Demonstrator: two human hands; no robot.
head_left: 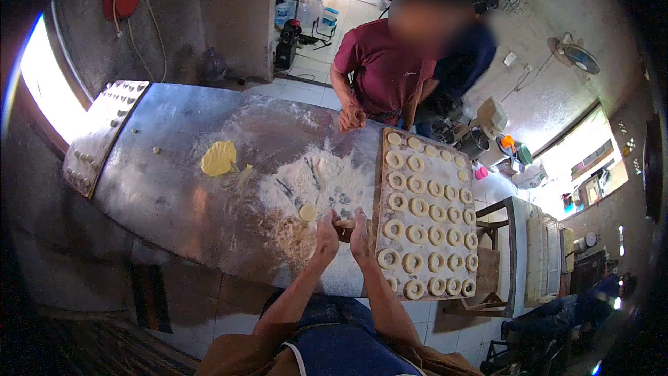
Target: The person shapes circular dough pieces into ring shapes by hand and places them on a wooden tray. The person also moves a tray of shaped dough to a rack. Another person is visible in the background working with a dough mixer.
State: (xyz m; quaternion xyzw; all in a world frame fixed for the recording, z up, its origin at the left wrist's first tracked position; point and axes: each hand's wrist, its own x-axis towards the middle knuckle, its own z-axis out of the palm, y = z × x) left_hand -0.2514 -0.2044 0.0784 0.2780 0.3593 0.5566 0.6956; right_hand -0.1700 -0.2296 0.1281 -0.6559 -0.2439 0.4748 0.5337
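My left hand (pixel 327 234) and my right hand (pixel 360 238) are close together over the near edge of a metal table (pixel 174 202). Between their fingertips they grip a small pale piece of dough (pixel 343 223); its full shape is partly hidden by the fingers. A round dough disc (pixel 307 212) lies just left of my left hand, at the edge of a patch of white flour (pixel 327 174). To my right is a floured board (pixel 426 167) with rows of dough rings (pixel 436 214) and several flat discs along its far and right sides.
A yellow lump of dough (pixel 219 159) lies left of the flour. Another board (pixel 104 139) with small pieces sits at the table's left end. A person in a maroon shirt (pixel 383 63) stands across the table, someone behind them. A wooden frame (pixel 511 257) stands right.
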